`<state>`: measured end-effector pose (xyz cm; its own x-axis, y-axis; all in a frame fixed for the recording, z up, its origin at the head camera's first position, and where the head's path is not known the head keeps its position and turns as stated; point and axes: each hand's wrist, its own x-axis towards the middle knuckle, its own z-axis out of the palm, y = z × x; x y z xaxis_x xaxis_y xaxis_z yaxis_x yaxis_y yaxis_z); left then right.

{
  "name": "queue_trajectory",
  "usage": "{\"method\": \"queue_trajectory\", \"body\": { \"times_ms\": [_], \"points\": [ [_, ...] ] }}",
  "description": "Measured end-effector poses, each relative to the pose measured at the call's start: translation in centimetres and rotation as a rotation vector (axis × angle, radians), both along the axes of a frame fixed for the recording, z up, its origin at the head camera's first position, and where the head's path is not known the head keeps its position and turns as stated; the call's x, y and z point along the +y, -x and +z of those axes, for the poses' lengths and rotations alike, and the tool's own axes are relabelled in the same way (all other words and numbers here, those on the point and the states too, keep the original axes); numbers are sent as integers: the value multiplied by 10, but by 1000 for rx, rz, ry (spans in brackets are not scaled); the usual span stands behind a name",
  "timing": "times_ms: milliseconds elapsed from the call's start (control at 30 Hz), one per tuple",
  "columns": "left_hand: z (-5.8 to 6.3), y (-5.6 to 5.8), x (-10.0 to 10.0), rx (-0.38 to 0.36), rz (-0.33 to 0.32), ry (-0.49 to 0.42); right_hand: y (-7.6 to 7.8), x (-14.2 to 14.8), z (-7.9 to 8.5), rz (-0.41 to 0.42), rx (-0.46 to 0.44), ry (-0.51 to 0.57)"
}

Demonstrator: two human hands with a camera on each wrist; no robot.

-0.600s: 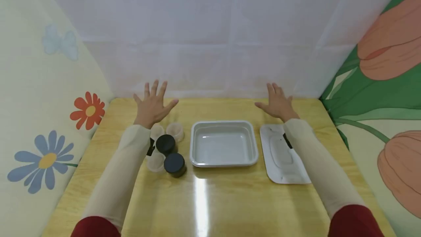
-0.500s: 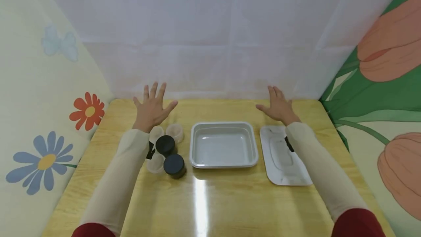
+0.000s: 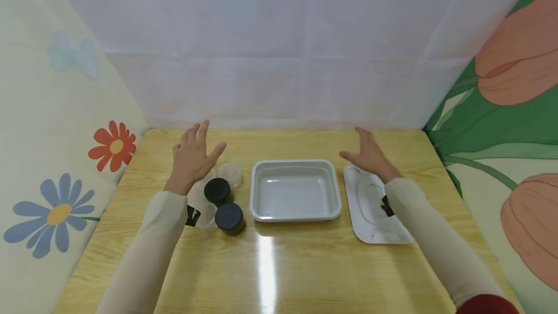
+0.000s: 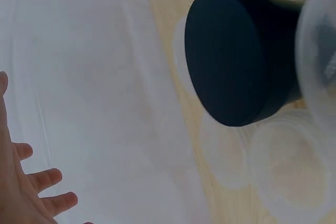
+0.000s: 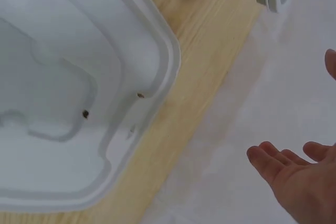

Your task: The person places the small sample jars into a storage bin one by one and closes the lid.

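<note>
Clear cups: clustered left of the frame's centre, partly hidden by the left forearm, so I cannot count them; one (image 3: 230, 174) stands out at the cluster's upper right. Probably light, thin-walled and easily squeezed out of shape; best pinched gently near the rim.

Black containers: two squat cylinders, one (image 3: 217, 190) above the other (image 3: 229, 216), among and beside the cups. Likely stiff and a little heavier (their contents, if any, are hidden); hold round the side wall.

White panel: a flat, lid-like piece (image 3: 365, 210) with moulded ridges, lying right of centre, partly under the right sleeve in the view. Probably light, bendy and slick; lift by an edge.

White tray: a rectangular basin (image 3: 295, 163) at centre, between panel and containers. Looks glossy and fairly rigid, perhaps slippery; take it under the rim on two opposite sides.

Left hand: centre left (image 3: 189, 161), fingers loosely extended, thumb apart, grasping nothing.

Right hand: centre right (image 3: 369, 156), fingers relaxed, thumb spread towards the middle, likewise grasping nothing.

Table: yellowish wood grain (image 3: 327, 265), a bright streak of glare at lower centre.

Backdrop: creased white sheet (image 3: 279, 52) across the top, flower-patterned panels (image 3: 22, 125) down both sides.
</note>
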<state>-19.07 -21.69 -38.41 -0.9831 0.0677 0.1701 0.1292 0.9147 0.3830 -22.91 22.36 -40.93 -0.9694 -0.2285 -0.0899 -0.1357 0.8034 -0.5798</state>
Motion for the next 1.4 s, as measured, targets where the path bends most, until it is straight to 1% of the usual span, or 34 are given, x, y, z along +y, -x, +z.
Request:
{"method": "queue_trajectory", "body": {
  "times_ms": [100, 200, 300, 467, 633, 733, 867, 967, 1167, 1400],
  "points": [
    [-4, -8, -5, 4, 4, -28, -6, -1, -3, 1, -23, 57],
    [-8, -17, -11, -14, 22, -60, -11, -5, -5, -5, -50, 120],
    [-11, -27, -16, -30, 45, -92, -15, -9, -8, -27, -78, 169],
    [-18, -39, -22, -32, 60, -140, -23, -16, -14, -81, -137, 236],
    [-28, -52, -25, -48, 101, -173, -32, -22, -22, -101, -177, 308],
    [-33, -58, -26, -60, 120, -187, -37, -24, -26, -113, -194, 362],
    [-38, -63, -27, -77, 128, -215, -42, -26, -30, -134, -216, 468],
    [-42, -67, -29, -96, 140, -237, -46, -28, -33, -150, -239, 528],
    [-54, -78, -34, -147, 176, -281, -52, -32, -38, -207, -280, 553],
    [-63, -95, -31, -176, 206, -352, -56, -38, -44, -242, -283, 576]
  ]
}}
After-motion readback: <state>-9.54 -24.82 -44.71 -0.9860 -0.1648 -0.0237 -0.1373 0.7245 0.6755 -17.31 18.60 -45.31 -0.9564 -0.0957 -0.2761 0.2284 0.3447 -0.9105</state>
